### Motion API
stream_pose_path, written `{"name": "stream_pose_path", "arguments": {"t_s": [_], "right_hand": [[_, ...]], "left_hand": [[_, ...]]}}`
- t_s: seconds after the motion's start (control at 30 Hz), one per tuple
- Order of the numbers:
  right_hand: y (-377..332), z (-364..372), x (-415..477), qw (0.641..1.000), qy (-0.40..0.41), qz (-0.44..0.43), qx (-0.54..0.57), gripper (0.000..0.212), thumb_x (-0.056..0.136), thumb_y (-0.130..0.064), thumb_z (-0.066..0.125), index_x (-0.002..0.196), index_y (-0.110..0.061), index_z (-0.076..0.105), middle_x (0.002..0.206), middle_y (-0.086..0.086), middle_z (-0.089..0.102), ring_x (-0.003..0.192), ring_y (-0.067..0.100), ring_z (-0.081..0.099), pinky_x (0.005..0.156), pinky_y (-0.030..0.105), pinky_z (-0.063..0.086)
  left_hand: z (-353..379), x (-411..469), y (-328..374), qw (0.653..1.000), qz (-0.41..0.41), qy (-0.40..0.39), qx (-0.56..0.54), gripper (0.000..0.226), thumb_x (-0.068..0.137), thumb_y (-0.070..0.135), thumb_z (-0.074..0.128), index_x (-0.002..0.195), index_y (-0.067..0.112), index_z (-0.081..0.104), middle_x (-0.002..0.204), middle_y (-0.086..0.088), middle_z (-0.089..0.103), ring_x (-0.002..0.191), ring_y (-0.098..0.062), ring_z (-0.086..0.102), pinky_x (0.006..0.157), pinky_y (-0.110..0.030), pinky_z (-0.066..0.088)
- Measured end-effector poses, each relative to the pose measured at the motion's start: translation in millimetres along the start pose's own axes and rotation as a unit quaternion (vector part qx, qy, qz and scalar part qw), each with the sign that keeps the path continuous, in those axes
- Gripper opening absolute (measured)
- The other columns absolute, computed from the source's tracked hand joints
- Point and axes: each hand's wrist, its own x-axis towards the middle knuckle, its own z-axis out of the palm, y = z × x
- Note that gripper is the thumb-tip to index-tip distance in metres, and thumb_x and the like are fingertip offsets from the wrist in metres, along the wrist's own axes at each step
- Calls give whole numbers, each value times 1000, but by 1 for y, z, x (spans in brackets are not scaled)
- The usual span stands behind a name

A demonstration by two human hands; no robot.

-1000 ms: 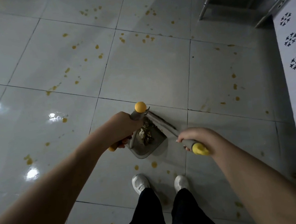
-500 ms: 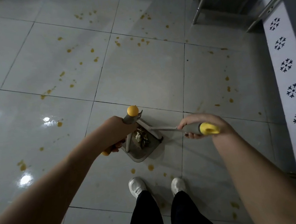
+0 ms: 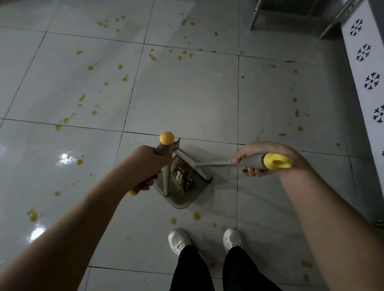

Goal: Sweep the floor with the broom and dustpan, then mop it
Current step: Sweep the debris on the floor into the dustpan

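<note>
Swinging the broom point(image 3: 202, 166) handle flatter, out to the right, over the dustpan point(image 3: 186, 193).
Right hand point(image 3: 268, 158) fingers are clamping its grip; left hand point(image 3: 146, 166) fingers are wrapping the dustpan handle, debris just beyond them, stains awaiting mopping.

Dim, greyish indoor light, bright overhead-lamp glare spots on the glossy floor tiles point(image 3: 43, 142) at left, soft shadows, dark corners, wide-angle bending at edges, slightly soft focus throughout

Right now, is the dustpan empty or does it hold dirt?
Not empty: a small pile of dark and pale debris lies inside the grey dustpan.
</note>
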Motion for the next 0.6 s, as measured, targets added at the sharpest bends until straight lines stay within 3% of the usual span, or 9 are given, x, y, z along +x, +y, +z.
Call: {"name": "stream_pose_path", "arguments": {"t_s": [0.13, 0.27, 0.4, 0.6], "right_hand": [[4, -5, -12, 1000, 14, -6, 8, 26, 89, -25, 54, 75, -5, 48, 40, 5, 54, 26, 12, 49, 31, 12, 38], [4, -5, -19, 998, 33, -41, 32, 22, 92, -22, 51, 76, -8, 46, 39, 6, 53, 25, 12, 49, 31, 12, 39], [5, 5, -19, 990, 62, -103, 66, 14, 93, -15, 52, 80, -9, 50, 64, 11, 51, 24, 12, 48, 32, 14, 41], [4, 20, -4, 985, 81, -137, 72, 13, 93, -8, 50, 79, -9, 53, 74, 11, 50, 24, 14, 50, 33, 15, 42]], "left_hand": [[-5, -9, 1, 999, 29, 20, -2, 36, 86, 31, 56, 62, 7, 47, 33, 2, 40, 26, -11, 35, 35, -16, 33], [-15, -19, -2, 1000, -4, -3, -11, 36, 90, 27, 53, 60, 7, 45, 29, 3, 39, 23, -10, 34, 34, -12, 31], [-27, -27, -6, 1000, -23, -10, -8, 36, 90, 27, 54, 61, 7, 45, 30, 3, 39, 22, -8, 34, 30, -12, 29], [-35, -29, -8, 1000, -10, 17, 7, 34, 86, 28, 59, 62, 8, 45, 35, 2, 38, 28, -11, 33, 37, -15, 29]]}}
